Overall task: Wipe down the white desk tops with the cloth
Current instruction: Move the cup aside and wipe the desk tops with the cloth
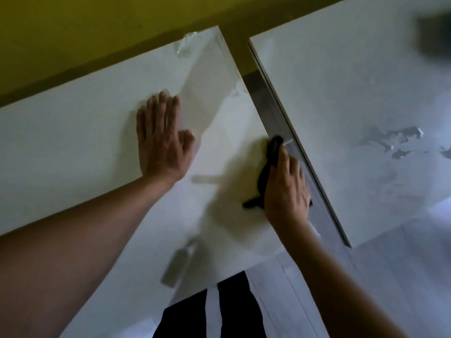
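Note:
Two white desk tops stand side by side with a narrow gap between them. My left hand [161,140] lies flat, fingers straight, on the left desk top [73,147]. My right hand [286,186] presses a black cloth [271,162] onto the right edge of that same desk top, beside the gap. The cloth sticks out past my fingertips and under my palm; whether my fingers curl round it is hidden. The right desk top [341,98] carries wet smears [395,140].
A yellow-green wall [97,32] runs behind both desks. Pieces of clear tape [178,264] are stuck on the left desk top. A blurred dark object [434,32] sits at the far right. Grey floor [390,276] and my dark trousers [219,313] show below.

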Demonstrator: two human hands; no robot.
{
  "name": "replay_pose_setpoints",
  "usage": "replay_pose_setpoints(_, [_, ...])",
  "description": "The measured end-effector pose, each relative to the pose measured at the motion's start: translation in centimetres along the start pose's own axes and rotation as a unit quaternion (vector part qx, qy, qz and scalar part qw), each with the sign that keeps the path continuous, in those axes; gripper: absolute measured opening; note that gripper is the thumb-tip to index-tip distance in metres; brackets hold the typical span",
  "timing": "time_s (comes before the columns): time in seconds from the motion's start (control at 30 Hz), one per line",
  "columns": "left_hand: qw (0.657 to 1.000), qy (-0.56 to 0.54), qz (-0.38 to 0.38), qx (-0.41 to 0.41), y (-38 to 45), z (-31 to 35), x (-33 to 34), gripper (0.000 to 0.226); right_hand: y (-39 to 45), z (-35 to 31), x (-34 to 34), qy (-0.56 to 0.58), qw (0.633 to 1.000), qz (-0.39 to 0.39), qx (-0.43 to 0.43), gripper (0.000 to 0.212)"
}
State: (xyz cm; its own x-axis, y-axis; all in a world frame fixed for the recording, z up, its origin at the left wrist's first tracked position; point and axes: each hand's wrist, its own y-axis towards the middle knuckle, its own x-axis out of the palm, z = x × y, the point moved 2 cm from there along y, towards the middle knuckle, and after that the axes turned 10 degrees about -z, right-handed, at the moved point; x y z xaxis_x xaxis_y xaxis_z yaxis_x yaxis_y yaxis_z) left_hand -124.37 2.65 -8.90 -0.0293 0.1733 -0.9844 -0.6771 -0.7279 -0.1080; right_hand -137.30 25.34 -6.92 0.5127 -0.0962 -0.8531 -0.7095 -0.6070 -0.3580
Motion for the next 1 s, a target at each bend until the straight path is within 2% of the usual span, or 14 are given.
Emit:
replay_pose_setpoints(0.07, [1.000, 0.000, -0.002, -0.003, -0.2, 0.0, 0.0, 0.072, -3.4, 2.1, 0.2, 0.006, 1.000, 0.005, 0.004, 0.056])
replay_pose_setpoints(0.13, [1.000, 0.001, -0.001, -0.005, -0.3, 0.1, 0.0, 0.071, -3.7, 2.1, 0.1, 0.001, 1.000, -0.001, 0.007, 0.067])
replay_pose_setpoints(0.23, [1.000, 0.000, -0.002, 0.001, -0.3, 0.1, -0.1, 0.071, -0.3, -0.8, -0.3, -0.011, 1.000, -0.019, 0.001, 0.091])
replay_pose_setpoints(0.33, [1.000, -0.006, 0.003, -0.002, -0.4, 0.3, 0.0, 0.072, 5.1, -4.4, -0.8, -0.012, 0.999, -0.026, -0.018, 0.099])
replay_pose_setpoints(0.47, [1.000, -0.014, 0.005, -0.012, -0.2, 0.6, -0.1, 0.073, 7.5, -5.7, -1.1, -0.042, 0.998, -0.016, -0.048, 0.097])
replay_pose_setpoints(0.7, [1.000, -0.008, -0.020, -0.007, -0.2, 0.3, 0.0, 0.074, -5.0, 3.8, 0.6, -0.022, 1.000, 0.010, -0.008, 0.080])
replay_pose_setpoints(0.77, [1.000, -0.016, -0.012, -0.007, -1.1, 0.5, -0.2, 0.072, -6.1, 4.9, 1.1, -0.027, 0.999, 0.015, -0.010, 0.084])
replay_pose_setpoints(0.83, [0.999, -0.019, 0.006, 0.032, -3.4, 0.9, -0.1, 0.068, -5.1, 4.0, 1.1, -0.034, 0.999, 0.013, -0.008, 0.092])
replay_pose_setpoints(0.9, [0.993, -0.016, 0.013, 0.112, -7.3, 1.5, 0.4, 0.063, -2.9, 2.1, 0.8, -0.029, 1.000, -0.006, -0.008, 0.105])
replay_pose_setpoints(1.0, [0.984, -0.024, -0.008, 0.178, -13.6, 1.9, 1.0, 0.058, 2.2, -1.9, 0.0, -0.019, 0.999, -0.023, -0.033, 0.120])
